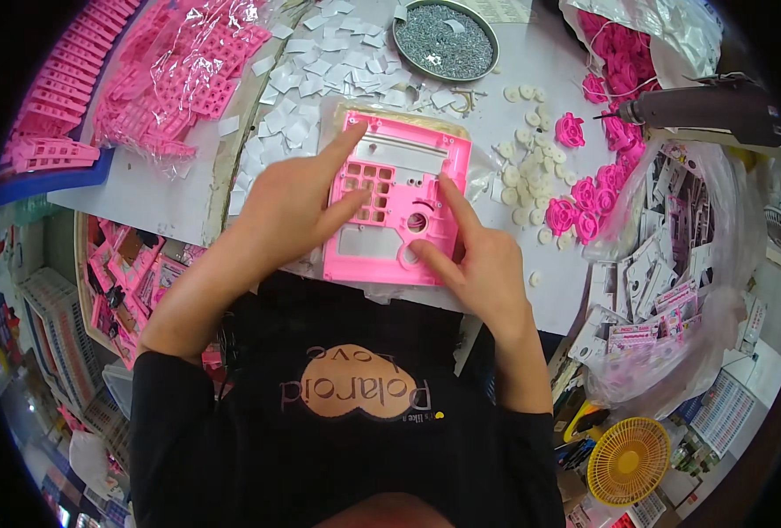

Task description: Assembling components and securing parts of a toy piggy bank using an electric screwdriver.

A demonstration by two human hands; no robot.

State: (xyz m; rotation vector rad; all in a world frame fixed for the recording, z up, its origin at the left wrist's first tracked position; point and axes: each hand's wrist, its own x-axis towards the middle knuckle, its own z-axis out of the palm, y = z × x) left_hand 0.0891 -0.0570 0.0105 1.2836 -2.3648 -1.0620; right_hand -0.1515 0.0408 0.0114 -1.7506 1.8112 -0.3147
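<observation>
A pink plastic panel (399, 271), like a toy's casing, lies in front of me with its inner side up. It has a grid of square openings, a round hole and whitish flat pieces set in it. My left hand (289, 207) grips its left side, index finger stretched to the top left corner and thumb over the grid. At the right side my right hand (487, 268) holds the panel, index finger on the edge and thumb beside a pink ring shape near the round hole. The other fingers of both hands are partly hidden.
A round tin of small screws (447, 44) stands behind scattered white paper squares (307, 79). Cream discs (527, 167) and pink rose-shaped parts (584, 198) lie right, near a dark power screwdriver (698, 107). Bags of pink parts (179, 70) and printed cards (663, 273) flank the table.
</observation>
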